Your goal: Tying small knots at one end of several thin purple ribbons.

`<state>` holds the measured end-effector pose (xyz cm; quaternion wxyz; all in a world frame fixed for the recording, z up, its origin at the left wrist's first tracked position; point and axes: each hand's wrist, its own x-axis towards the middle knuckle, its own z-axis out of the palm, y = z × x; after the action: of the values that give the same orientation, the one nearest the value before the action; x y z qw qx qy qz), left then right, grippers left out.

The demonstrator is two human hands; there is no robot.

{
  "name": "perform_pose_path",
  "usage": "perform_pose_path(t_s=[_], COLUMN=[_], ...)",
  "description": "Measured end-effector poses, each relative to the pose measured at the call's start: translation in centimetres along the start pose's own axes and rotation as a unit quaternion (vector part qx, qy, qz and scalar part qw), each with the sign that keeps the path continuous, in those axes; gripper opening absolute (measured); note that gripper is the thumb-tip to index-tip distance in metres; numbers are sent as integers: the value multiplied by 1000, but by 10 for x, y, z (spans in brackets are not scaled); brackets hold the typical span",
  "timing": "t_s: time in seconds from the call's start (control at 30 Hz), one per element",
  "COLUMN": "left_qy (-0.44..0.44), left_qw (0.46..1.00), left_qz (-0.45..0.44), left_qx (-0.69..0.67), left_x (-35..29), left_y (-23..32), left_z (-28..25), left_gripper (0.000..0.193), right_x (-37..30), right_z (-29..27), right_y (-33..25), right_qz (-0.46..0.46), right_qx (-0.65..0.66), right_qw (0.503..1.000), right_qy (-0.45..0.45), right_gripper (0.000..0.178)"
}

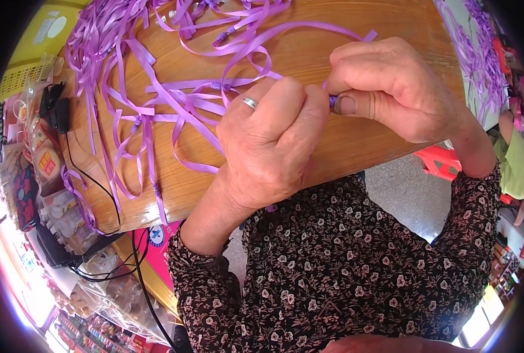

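Above the near edge of the wooden bench (403, 26), the right hand (400, 88) pinched a dark purple band (332, 102) between thumb and forefinger. The left hand (271, 132) curled beside it, fingertips hidden, grip unclear. Purple ribbons (106, 35) lay heaped toward the bench's far left.

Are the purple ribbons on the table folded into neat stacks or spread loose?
Spread loose: the purple ribbons loop and cross one another over the wooden table, their ends pointing different ways.
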<state>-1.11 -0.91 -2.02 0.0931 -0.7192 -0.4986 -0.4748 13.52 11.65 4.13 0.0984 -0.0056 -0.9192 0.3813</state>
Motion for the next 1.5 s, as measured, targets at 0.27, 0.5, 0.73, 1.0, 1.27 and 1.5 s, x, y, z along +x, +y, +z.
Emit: perform_pose_path(t_s=[0.27, 0.5, 0.73, 1.0, 1.27, 1.5], left_qy=[-47, 17, 5, -42, -35, -12], left_qw=[998, 985, 949, 934, 987, 969], left_qz=[-27, -153, -239, -242, -157, -227], left_qx=[-23, -81, -203, -259, 5, -102], left_x=[4, 12, 13, 14, 21, 19], left_y=[4, -4, 0, 4, 18, 8], left_z=[-5, -6, -9, -3, -9, 2], left_gripper=[21, 10, 8, 11, 42, 32], right_x=[-4, 5, 12, -16, -126, -225], right_z=[5, -9, 8, -14, -123, -203], right_y=[10, 7, 10, 17, 71, 92], right_qz=[172, 252, -37, -58, 174, 237], right_qx=[333, 284, -35, -165, 59, -146], right_qw=[926, 925, 980, 954, 828, 711], right_qy=[-49, -26, 192, 243, 530, 646], right_gripper=[23, 27, 38, 19, 20, 19])
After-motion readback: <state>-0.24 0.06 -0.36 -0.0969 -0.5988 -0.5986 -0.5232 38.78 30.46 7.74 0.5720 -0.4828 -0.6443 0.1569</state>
